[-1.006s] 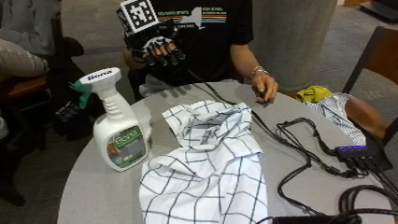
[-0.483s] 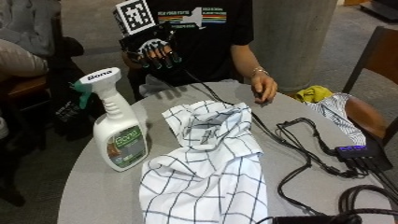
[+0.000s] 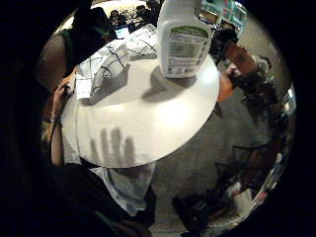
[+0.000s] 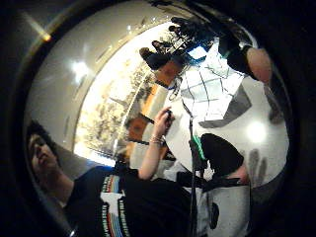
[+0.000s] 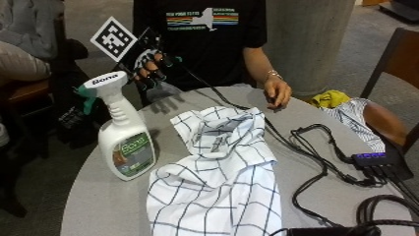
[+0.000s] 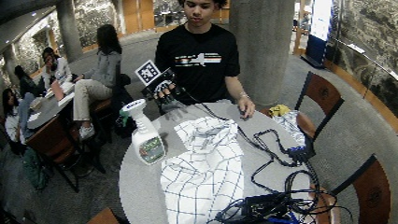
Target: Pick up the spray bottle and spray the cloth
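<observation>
Gloved right hand (image 5: 149,66): fingers spread, holding nothing, above table (image 5: 92,196) edge. Spray bottle (image 5: 123,132): upright, below and ahead. Cloth (image 5: 219,182): beside bottle.

Four views of one round grey table (image 5: 216,101)

Both outside cameras face the seated person across it, one wider and higher; both palm cameras look down, sharing the white checked cloth (image 3: 111,61).

"Bona" on spray bottle (image 5: 124,138) trigger head & front label.
</observation>
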Motion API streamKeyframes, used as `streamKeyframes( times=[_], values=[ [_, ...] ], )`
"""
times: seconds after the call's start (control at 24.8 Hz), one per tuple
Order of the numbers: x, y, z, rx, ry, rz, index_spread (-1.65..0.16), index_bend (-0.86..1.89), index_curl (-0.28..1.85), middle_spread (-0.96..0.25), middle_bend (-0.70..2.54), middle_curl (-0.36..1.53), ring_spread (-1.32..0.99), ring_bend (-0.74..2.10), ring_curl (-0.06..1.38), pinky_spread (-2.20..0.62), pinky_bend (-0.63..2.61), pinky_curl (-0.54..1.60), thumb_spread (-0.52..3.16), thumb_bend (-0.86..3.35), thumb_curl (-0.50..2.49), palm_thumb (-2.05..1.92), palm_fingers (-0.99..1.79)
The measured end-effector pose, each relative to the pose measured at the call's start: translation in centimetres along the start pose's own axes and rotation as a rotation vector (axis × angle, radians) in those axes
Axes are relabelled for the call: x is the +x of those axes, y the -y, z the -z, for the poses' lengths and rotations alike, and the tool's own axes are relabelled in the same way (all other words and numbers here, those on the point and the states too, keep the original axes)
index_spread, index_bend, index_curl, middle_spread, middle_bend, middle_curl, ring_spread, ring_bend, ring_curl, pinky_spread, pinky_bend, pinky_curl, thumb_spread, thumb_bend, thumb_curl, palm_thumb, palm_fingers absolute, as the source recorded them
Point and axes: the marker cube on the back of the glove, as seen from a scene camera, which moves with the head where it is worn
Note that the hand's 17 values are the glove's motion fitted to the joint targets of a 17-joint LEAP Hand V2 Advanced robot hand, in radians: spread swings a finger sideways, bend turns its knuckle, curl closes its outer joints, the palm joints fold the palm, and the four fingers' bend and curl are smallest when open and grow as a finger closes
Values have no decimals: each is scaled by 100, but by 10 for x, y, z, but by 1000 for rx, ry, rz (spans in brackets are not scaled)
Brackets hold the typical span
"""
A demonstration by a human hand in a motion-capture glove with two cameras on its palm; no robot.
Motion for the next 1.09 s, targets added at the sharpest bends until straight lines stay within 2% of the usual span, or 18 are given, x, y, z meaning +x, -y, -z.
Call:
streamKeyframes(
  times=[0.24,0.48,0.85,1.09],
  values=[
    [17,2,15,175,286,-48,-35,10,30,-7,18,33,-4,23,30,19,29,25,107,10,31,70,72],
    [33,-6,27,228,530,-158,-37,8,27,-6,18,34,-3,26,31,19,38,28,104,4,31,69,69],
    [55,6,32,300,516,-198,-38,10,25,-4,20,35,1,25,32,21,43,30,99,-1,33,73,55],
    [61,60,42,357,481,-133,-39,9,23,-2,21,36,3,27,32,22,43,30,97,-2,34,74,48]
  ],
)
